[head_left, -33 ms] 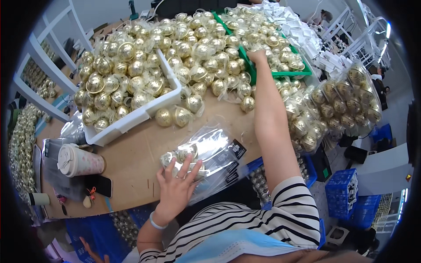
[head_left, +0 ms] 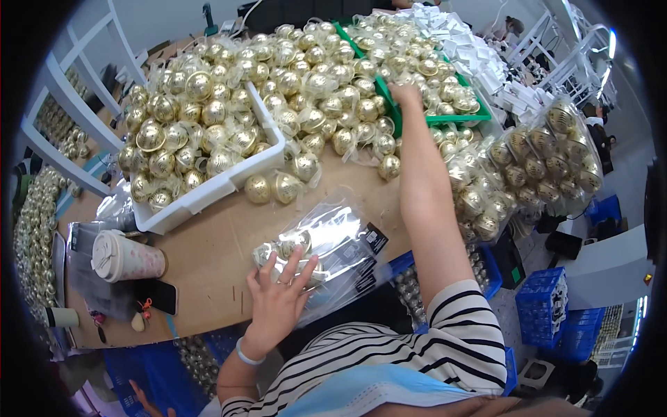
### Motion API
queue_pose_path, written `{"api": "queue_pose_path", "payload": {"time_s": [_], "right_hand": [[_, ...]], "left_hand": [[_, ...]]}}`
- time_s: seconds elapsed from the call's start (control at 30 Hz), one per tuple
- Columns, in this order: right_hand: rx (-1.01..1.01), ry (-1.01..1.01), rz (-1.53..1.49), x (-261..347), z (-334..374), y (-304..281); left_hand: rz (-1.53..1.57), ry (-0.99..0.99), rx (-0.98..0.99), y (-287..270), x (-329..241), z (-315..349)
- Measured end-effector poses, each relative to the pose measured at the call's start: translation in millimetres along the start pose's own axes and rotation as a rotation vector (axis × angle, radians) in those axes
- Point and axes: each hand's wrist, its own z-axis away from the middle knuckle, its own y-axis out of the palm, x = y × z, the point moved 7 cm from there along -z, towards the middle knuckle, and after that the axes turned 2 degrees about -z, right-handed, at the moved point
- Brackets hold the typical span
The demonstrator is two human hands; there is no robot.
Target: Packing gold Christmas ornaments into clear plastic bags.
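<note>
My left hand (head_left: 278,295) lies flat, fingers spread, on a clear crinkly bag (head_left: 326,250) holding gold balls; my right hand (head_left: 405,94) curls closed among shiny gold balls (head_left: 326,76)

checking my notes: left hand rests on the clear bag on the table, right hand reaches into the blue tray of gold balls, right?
Not quite. In the head view the right hand reaches to a green tray, not a blue one. The left hand does rest on the clear bag.

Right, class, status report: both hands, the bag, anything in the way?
Left hand flat on clear bag. Right hand reaching into gold balls. Nothing blocking.
</note>
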Motion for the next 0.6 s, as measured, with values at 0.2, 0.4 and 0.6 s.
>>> {"api": "queue_pose_path", "payload": {"time_s": [0.2, 0.4, 0.6], "right_hand": [[-0.681, -0.156, -0.593, 32, 127, -33], [-0.325, -1.044, -0.51, 59, 327, -82], [0.001, -1.022, -0.292, -56, 379, -38]], "left_hand": [[0.005, -0.05, 0.004, -3, -4, 10], [0.026, -0.086, 0.021, -9, -5, 11], [-0.009, -0.003, -0.04, -9, -5, -4]]}}
